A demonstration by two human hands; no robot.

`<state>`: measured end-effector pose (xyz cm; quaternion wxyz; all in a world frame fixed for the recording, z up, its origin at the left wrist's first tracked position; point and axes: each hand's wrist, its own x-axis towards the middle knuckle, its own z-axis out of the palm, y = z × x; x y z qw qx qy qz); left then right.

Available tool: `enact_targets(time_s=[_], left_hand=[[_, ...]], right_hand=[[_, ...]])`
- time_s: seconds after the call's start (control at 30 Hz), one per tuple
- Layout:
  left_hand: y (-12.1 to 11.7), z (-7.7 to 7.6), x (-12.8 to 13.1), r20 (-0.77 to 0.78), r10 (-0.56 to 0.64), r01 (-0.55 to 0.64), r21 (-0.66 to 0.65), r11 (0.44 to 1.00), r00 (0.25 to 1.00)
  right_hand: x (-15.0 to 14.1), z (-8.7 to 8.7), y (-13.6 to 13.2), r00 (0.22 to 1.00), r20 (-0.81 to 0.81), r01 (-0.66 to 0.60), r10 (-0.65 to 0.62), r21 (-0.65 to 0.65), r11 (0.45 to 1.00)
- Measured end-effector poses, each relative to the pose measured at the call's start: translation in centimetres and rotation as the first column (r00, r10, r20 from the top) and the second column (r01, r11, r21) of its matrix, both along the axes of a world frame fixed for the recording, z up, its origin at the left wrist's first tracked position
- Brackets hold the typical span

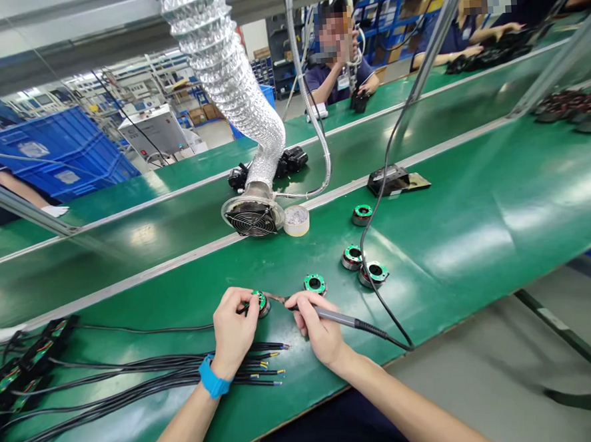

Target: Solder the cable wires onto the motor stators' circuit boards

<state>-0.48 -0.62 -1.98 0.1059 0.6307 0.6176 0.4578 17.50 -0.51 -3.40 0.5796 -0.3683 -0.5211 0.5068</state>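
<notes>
In my right hand (322, 326) is a grey soldering iron (339, 317), its tip pointing left at a round motor stator (264, 307) with a green circuit board on top. My left hand (238, 324), with a blue band at its wrist, pinches the end of a black cable (182, 329) at that stator's left side. Fingers hide part of the board, and I cannot tell whether the tip touches it. Just right of it sits another green-topped stator (315, 285). Several black cables (185, 374) with bared coloured wire ends lie below and left of my left hand.
A fume extractor (252, 217) on a foil duct hangs ahead, beside a round tub (296, 221). More stators (373, 273) stand to the right under the iron's cord (380, 176). A black holder (398, 180) lies farther back. Co-workers sit across the bench (477, 236).
</notes>
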Motion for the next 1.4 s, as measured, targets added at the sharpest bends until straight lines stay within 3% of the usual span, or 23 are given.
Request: enact_targets(time_s=[0.4, 0.8, 1.1, 1.4], left_hand=[[-0.5, 0.04, -0.17, -0.014, -0.016, 0.016, 0.003, 1.0, 1.0], [-0.79, -0.08, -0.76, -0.121, -0.057, 0.06, 0.02, 0.998, 0.991], [-0.64, -0.07, -0.49, -0.182, -0.043, 0.054, 0.058, 0.997, 0.982], [-0.45, 0.25, -0.69, -0.245, -0.067, 0.081, 0.045, 0.996, 0.967]], right_hand=[[-0.21, -0.06, 0.63, 0.99, 0.091, -0.111, 0.109, 0.02, 0.994], [-0.33, 0.2, 0.66, 0.99, 0.014, -0.139, 0.14, -0.078, 0.987], [0.08, 0.06, 0.29, 0.998, 0.063, -0.003, -0.002, 0.074, 0.997], [-0.1, 0.46, 0.48, 0.983, 0.174, -0.081, 0.061, 0.111, 0.99]])
